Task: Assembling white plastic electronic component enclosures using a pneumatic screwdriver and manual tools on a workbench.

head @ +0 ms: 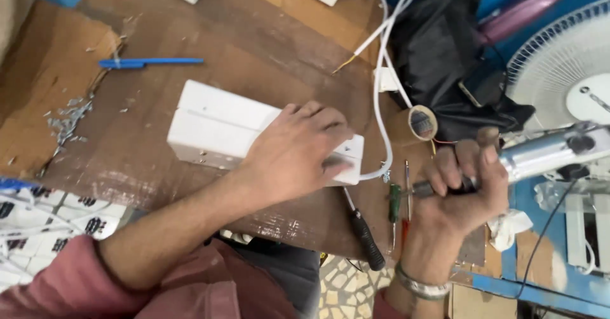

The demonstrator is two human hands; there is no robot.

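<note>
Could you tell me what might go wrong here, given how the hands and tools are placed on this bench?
The white box sits near the bench edge under the left hand; a push could tip it off. The black-handled screwdriver overhangs the edge and may fall. The right hand works close to the white cable, which might snag.

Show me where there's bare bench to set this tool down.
Free: the brown bench top between the blue pen and white wires. Crowded: by the right hand, with screwdrivers, tape roll and black bag. The left hand covers the white box.
</note>
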